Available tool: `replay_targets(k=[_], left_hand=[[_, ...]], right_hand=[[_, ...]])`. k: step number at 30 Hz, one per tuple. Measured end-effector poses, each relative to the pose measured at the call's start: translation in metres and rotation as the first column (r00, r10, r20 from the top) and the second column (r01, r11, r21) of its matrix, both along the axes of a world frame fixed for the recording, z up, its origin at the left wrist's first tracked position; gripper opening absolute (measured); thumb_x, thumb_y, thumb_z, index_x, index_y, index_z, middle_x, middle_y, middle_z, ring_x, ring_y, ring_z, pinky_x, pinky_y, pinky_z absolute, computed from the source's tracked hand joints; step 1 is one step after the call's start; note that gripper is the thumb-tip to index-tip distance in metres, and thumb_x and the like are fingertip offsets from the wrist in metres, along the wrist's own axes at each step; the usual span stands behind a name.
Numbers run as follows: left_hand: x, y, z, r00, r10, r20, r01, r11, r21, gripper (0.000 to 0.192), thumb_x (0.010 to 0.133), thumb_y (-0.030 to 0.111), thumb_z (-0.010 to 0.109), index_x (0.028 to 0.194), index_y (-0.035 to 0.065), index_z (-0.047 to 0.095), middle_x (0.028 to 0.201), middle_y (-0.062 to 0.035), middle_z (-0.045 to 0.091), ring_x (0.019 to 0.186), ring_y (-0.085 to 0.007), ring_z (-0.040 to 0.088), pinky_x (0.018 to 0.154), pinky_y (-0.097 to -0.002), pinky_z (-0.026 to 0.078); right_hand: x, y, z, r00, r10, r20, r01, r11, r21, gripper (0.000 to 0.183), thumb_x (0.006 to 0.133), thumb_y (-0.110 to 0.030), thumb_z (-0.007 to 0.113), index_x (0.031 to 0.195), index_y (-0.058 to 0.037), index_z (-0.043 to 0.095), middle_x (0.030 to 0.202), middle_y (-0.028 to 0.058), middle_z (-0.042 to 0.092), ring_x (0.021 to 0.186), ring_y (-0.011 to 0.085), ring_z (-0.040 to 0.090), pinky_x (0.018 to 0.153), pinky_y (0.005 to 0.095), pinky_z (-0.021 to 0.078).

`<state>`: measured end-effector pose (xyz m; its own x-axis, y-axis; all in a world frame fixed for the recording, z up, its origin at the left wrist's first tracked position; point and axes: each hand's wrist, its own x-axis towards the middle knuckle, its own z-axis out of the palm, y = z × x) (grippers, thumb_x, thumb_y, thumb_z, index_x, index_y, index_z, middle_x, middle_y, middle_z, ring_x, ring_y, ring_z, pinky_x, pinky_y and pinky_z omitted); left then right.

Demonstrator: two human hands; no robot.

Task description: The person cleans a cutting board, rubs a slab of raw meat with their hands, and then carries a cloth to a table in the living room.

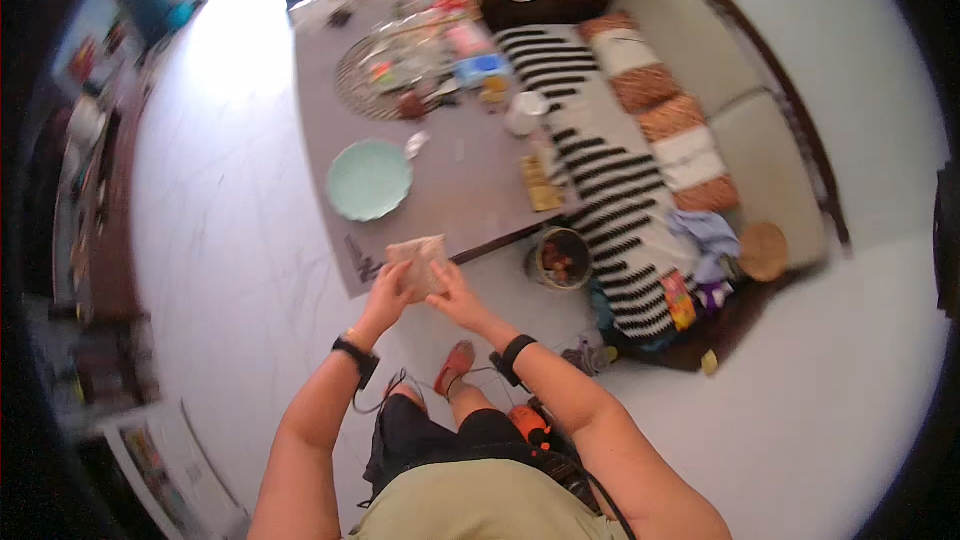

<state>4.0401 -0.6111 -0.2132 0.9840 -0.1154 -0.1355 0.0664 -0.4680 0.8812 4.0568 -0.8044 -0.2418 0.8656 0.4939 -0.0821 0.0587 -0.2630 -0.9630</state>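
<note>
Between my two hands is a folded pinkish-beige cloth (417, 251), held out in front of me near the table's close corner. My left hand (390, 289) grips its left side, fingers over the face of the cloth. On the opposite side my right hand (454, 294) has its fingers against the cloth's lower right edge. Blur hides the fine detail of the fingers. Just beyond the cloth, a pale green scalloped basin (370, 180) rests on the table (465, 195), with a crumpled white tissue (416, 144) beside it.
A round woven mat (352, 82) bears several packets. Nearby are a white paper roll (527, 114) and a blue box (482, 69). A waste bin (561, 259) stands between table and sofa (622, 240). A dark cabinet (105, 240) lines the left. Cables hang at my wrists.
</note>
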Motion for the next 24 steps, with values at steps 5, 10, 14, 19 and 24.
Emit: replay_targets(k=[5, 10, 14, 19, 24], left_hand=[[0.023, 0.016, -0.065, 0.991, 0.137, 0.009, -0.136, 0.975, 0.176, 0.048, 0.077, 0.009, 0.062, 0.123, 0.0045, 0.048, 0.12, -0.0206, 0.046, 0.108, -0.0355, 0.049, 0.092, -0.0379, 0.041], [0.031, 0.007, -0.112, 0.978, 0.139, -0.153, -0.058, 0.895, 0.442, 0.059, 0.073, 0.013, 0.065, 0.127, 0.0062, 0.044, 0.135, -0.0209, 0.032, 0.125, -0.0344, 0.034, 0.102, -0.0434, 0.03], [0.038, 0.007, -0.126, 0.993, -0.004, -0.121, 0.077, 0.791, 0.607, 0.069, 0.076, 0.015, 0.062, 0.137, 0.0088, 0.03, 0.147, -0.0188, 0.012, 0.136, -0.0334, 0.013, 0.109, -0.0489, 0.012], [0.044, 0.017, -0.168, 0.977, -0.204, -0.065, 0.202, 0.782, 0.59, 0.065, 0.082, 0.019, 0.054, 0.138, 0.0039, 0.026, 0.146, -0.0187, 0.015, 0.137, -0.032, 0.011, 0.111, -0.045, 0.008], [0.052, 0.021, -0.167, 0.958, -0.278, -0.075, 0.264, 0.744, 0.614, 0.065, 0.083, 0.023, 0.051, 0.137, -0.0017, 0.025, 0.145, -0.0188, 0.019, 0.137, -0.0325, 0.012, 0.111, -0.0425, 0.01]], right_hand=[[0.04, 0.041, -0.054, 0.969, 0.071, -0.235, -0.069, 0.997, 0.015, 0.069, 0.083, -0.012, 0.06, 0.141, -0.0085, 0.023, 0.137, 0.0184, 0.022, 0.114, 0.0274, 0.044, 0.087, 0.0334, 0.0459], [0.042, 0.052, -0.116, 0.998, 0.06, -0.029, -0.065, 0.771, -0.633, 0.074, 0.082, -0.021, 0.062, 0.142, -0.0124, 0.02, 0.146, 0.0211, 0.004, 0.131, 0.0376, 0.022, 0.103, 0.0446, 0.0287], [0.053, 0.06, -0.118, 0.973, 0.216, 0.087, -0.084, 0.674, -0.734, 0.082, 0.078, -0.028, 0.065, 0.143, -0.0132, 0.017, 0.148, 0.0198, -0.004, 0.134, 0.0428, 0.007, 0.109, 0.0493, 0.0099], [0.063, 0.06, -0.16, 0.871, 0.432, 0.236, -0.125, 0.658, -0.742, 0.098, 0.07, -0.035, 0.071, 0.143, -0.0086, 0.011, 0.148, 0.0195, -0.004, 0.135, 0.0422, -0.003, 0.109, 0.0514, 0.0029], [0.072, 0.063, -0.143, 0.9, 0.424, 0.095, -0.234, 0.658, -0.716, 0.097, 0.069, -0.037, 0.07, 0.141, -0.0021, 0.016, 0.147, 0.0221, 0.002, 0.136, 0.0403, 0.002, 0.11, 0.0494, 0.0048]])
